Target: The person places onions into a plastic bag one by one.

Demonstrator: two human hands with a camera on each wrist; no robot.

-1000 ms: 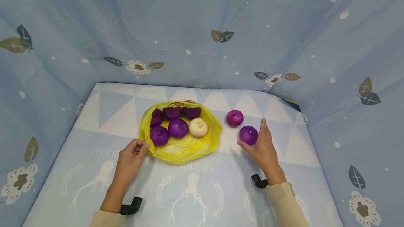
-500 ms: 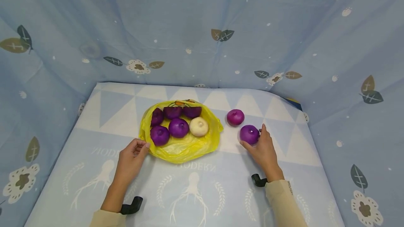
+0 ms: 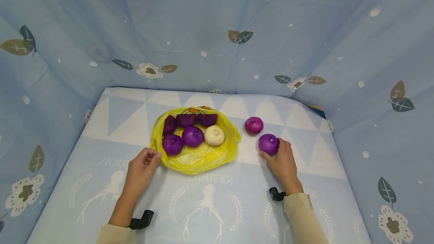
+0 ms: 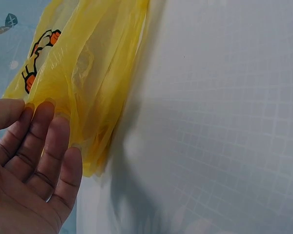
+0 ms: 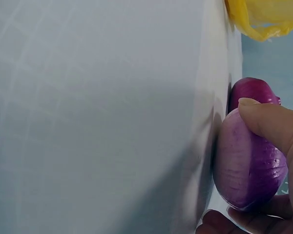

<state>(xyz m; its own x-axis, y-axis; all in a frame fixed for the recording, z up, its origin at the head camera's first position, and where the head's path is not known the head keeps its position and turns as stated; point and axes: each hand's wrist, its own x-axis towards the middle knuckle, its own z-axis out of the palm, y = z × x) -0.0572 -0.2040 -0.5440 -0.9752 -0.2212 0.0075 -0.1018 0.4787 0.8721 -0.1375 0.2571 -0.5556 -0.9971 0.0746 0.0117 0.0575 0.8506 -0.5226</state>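
Observation:
My left hand (image 3: 141,168) pinches the near left rim of a yellow plastic bag (image 3: 200,165) between thumb and fingers, as the left wrist view also shows. Inside the open bag sit several purple onions (image 3: 193,136) and one white onion (image 3: 214,135). To the right of the bag, my right hand (image 3: 283,163) grips a purple onion (image 3: 268,144) on the table. In the right wrist view the thumb (image 5: 266,119) lies on one side of that onion (image 5: 244,165) and the fingers curl round the other.
A redder purple onion (image 3: 253,125) lies just behind the gripped one, right of the bag. The table (image 3: 203,214) has a patterned light cloth. Blue patterned curtains (image 3: 190,29) stand round its back and sides.
My right hand has closed its fingers round the purple onion, which stays on the table. The left hand keeps its pinch on the bag's rim.

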